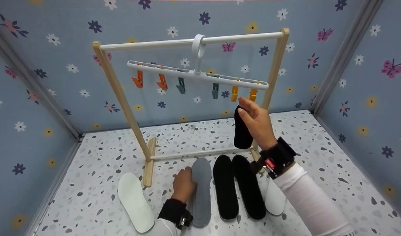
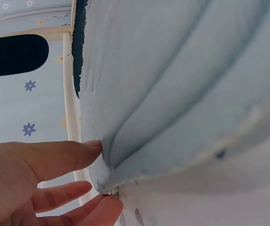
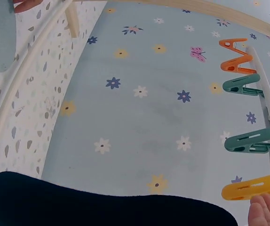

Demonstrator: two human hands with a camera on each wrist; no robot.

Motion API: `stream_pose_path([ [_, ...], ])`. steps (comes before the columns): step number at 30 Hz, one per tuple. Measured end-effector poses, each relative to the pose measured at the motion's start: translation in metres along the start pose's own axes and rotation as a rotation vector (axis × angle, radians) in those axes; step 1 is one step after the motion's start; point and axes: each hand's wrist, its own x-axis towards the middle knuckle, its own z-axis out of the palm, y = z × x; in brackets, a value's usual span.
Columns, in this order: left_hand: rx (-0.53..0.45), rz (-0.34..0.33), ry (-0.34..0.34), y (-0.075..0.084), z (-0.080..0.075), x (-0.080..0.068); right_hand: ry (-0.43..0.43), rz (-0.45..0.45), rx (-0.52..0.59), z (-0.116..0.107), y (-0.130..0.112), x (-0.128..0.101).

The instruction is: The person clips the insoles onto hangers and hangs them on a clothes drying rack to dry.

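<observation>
A wooden rack (image 1: 122,95) is standing on the speckled floor (image 1: 318,157), its white top bar (image 1: 154,42) carrying a white clip hanger (image 1: 174,72). Six pegs are hanging from that hanger: two orange pegs (image 1: 150,80) at the left, two teal pegs (image 1: 198,88) in the middle and two yellow pegs (image 1: 243,93) at the right (the last of these is partly hidden). A white insole (image 1: 135,201) is lying flat on the floor left of the rack's foot. Two black insoles (image 1: 236,186) are lying side by side in front of the rack, nearly touching. Another white insole (image 1: 275,201) is showing only in part to their right. Blue wallpaper (image 1: 56,65) with flowers and butterflies is covering the walls all round.
</observation>
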Motion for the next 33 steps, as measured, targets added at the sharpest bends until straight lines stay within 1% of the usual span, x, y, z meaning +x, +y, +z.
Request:
stream_pose_path([
  [6, -0.072, -0.007, -0.028, -0.003, -0.001, 0.001, 0.013, -0.008, -0.003, 0.003, -0.001, 0.001],
  [11, -0.12, -0.013, -0.016, -0.008, -0.002, 0.0, 0.011, 0.006, -0.015, 0.004, -0.002, 0.001],
  [14, -0.145, -0.029, -0.026, -0.01, -0.001, 0.001, 0.012, 0.023, -0.01, 0.005, -0.002, 0.003],
  [25, -0.276, -0.112, -0.108, -0.021, -0.001, 0.005, 0.001, 0.106, -0.006, 0.01, -0.003, 0.009],
  [28, -0.308, -0.116, -0.119, -0.023, -0.001, 0.005, -0.002, 0.116, 0.008, 0.012, -0.003, 0.01],
  [33, -0.327, -0.122, -0.143, -0.025, -0.001, 0.004, -0.017, 0.116, 0.042, 0.017, -0.003, 0.012],
])
